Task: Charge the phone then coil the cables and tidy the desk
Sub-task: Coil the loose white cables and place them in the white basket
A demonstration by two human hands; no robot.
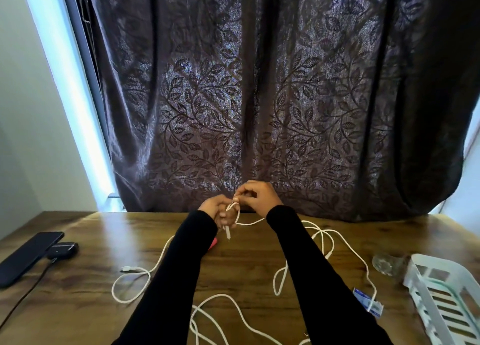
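Coiling the white cable, first loops just begun

Nearest, loose white cable (228, 303) sprawled over the desk (78, 305); farther, the left hand (217, 209) curled round a small loop, plug dangling, while the right hand (259, 195) pinched the strand above; even loops and steady feeding would serve best; far left, the phone (26, 256) lay with a dark lead at its end

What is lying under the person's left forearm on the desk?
A small pink-red thing shows at the left sleeve's edge; the sleeve covers the rest, so I cannot name it. A white cable also passes under the sleeve on the wooden desk.
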